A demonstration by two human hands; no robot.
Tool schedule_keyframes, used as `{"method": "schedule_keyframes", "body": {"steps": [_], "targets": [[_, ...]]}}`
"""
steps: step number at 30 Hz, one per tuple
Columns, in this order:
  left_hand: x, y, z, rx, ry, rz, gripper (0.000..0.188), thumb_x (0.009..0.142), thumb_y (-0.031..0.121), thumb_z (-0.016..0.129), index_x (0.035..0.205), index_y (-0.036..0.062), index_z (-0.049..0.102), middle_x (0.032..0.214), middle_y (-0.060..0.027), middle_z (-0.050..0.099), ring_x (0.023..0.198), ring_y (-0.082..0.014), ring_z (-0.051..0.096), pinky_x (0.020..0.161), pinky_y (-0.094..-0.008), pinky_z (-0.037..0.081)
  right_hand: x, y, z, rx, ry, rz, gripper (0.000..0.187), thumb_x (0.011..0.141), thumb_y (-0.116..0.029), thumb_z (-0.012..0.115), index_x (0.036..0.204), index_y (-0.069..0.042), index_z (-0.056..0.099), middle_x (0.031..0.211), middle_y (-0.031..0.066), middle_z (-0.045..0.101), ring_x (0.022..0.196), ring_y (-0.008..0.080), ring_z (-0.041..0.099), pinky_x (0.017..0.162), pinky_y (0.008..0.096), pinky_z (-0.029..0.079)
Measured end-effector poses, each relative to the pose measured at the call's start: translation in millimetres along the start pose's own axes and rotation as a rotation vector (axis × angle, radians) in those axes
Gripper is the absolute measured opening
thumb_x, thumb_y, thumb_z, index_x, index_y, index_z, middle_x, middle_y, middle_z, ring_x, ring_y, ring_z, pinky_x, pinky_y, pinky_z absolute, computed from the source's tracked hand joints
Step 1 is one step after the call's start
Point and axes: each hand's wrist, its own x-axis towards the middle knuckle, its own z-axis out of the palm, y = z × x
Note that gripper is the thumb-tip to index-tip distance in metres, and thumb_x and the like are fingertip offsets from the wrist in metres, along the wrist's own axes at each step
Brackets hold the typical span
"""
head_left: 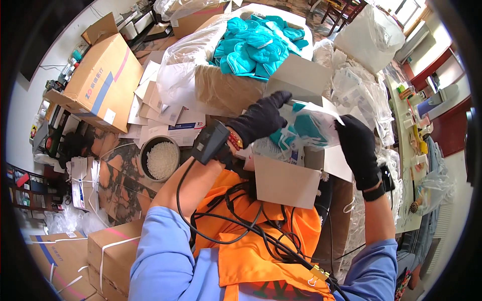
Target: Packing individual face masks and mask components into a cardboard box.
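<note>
My left hand (pixel 261 118), in a black glove, reaches over an open white carton (pixel 287 181) in front of me. Its fingers are stretched out and apart, close to the left side of a clear plastic bag (pixel 329 128). Teal cup-shaped pieces (pixel 306 125), which look like face masks, show in and beside that bag, above the carton's opening. On the right, my black-gloved right hand (pixel 357 150) has its fingers closed on the bag's edge. Printed white packets (pixel 276 149) lie inside the carton. The left fingertips are partly hidden.
Beyond the carton stands a large plastic-lined box (pixel 221 88) heaped with teal pieces (pixel 258 47). A round pot of white pellets (pixel 161 158) sits on the floor, left. Brown cartons (pixel 103 75) stand farther left. Plastic wrap (pixel 359 90) and a cluttered long table (pixel 396 115) flank the right.
</note>
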Motion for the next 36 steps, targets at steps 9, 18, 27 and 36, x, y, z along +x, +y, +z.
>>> {"method": "schedule_keyframes", "body": {"steps": [9,18,27,36], "targets": [[-3,17,16,-0.067,-0.144,-0.043,0.039,0.077,0.016,0.072,0.112,0.0040,0.062,0.107,-0.0168,0.067,0.096,-0.0277,0.065,0.085,-0.0362,0.050,-6,21,-4,0.259,0.064,0.353,0.019,0.095,-0.016,0.056,0.096,0.001,0.064,0.076,0.0116,0.063,0.069,0.0137,0.054,0.066,0.0301,0.046],[-2,10,23,0.085,-0.020,-0.083,0.032,0.077,0.023,0.070,0.101,0.0034,0.065,0.093,-0.0172,0.069,0.088,-0.0320,0.066,0.081,-0.0402,0.051,-15,43,-12,0.153,0.253,0.510,0.024,0.095,-0.022,0.058,0.094,0.001,0.066,0.070,0.0127,0.063,0.062,0.0168,0.051,0.061,0.0336,0.045],[-6,3,26,0.423,0.351,0.001,0.030,0.073,0.018,0.073,0.099,0.0049,0.065,0.087,-0.0155,0.066,0.088,-0.0324,0.065,0.078,-0.0416,0.051,-25,73,-33,0.131,0.291,0.534,0.030,0.095,-0.028,0.058,0.092,0.001,0.065,0.072,0.0100,0.062,0.065,0.0179,0.051,0.064,0.0353,0.044],[11,37,16,0.013,0.289,0.249,0.025,0.070,0.007,0.077,0.092,0.0057,0.065,0.094,-0.0090,0.062,0.089,-0.0260,0.062,0.077,-0.0343,0.049,-23,51,-13,0.197,0.217,0.444,0.030,0.095,-0.027,0.057,0.102,0.001,0.065,0.080,0.0159,0.065,0.070,0.0217,0.056,0.069,0.0336,0.047]]}}
